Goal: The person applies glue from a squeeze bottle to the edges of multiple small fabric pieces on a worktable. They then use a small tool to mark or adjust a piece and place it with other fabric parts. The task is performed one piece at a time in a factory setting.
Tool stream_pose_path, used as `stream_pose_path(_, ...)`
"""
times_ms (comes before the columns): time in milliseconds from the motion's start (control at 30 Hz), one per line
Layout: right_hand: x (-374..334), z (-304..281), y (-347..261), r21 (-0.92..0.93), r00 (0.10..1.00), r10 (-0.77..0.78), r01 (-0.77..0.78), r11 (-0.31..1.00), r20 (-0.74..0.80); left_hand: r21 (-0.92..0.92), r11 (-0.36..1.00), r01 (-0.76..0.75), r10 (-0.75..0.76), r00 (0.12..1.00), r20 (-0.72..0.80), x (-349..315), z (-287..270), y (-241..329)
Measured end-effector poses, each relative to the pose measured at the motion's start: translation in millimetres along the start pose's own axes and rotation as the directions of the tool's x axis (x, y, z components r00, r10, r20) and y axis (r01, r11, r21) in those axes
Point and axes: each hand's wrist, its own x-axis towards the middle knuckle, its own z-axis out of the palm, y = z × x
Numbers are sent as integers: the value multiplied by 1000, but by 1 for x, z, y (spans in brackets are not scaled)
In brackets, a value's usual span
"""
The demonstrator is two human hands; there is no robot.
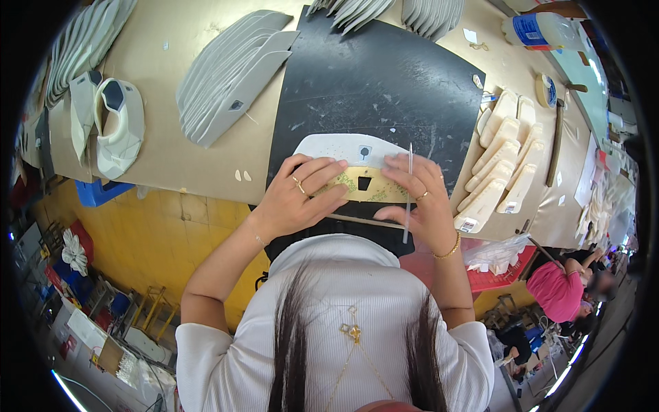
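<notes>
A pale curved shoe-part piece [333,145] with a small dark emblem lies on the black board [374,89] in front of me. Over its near edge sits a yellow template [353,194] with a dark cutout in the middle and green marks. My left hand [307,190] rests on the template's left side, fingers stretched out and tips at the line where the two meet. On the right side, the fingers of my right hand [422,199] press at the same line, thumb apart. A thin, pale pen [410,180] is held between that hand's fingers, its tip pointing away from me.
Fanned stacks of grey pieces [230,75] lie at left and far edge. Two shaped uppers [120,130] stand farther left. Cream padded pieces [498,158] are piled right, near a stick [556,141], a tape roll [546,90] and a bottle [542,31]. A co-worker [556,292] sits lower right.
</notes>
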Motion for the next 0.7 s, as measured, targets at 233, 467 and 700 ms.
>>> stream_pose_path(233, 12, 23, 11, -129, 950, 189, -226, 966, -248, 78, 995, -65, 60, 996, 72, 5, -2, 7)
stream_pose_path(467, 17, 19, 1, -70, 964, 239, -248, 966, -119, 111, 989, -97, 95, 995, 23, 4, -10, 14)
stream_pose_path(700, 38, -5, -5, 323, 887, 314, -204, 924, -337, 168, 984, 63, -50, 995, -80, 7, -7, 13)
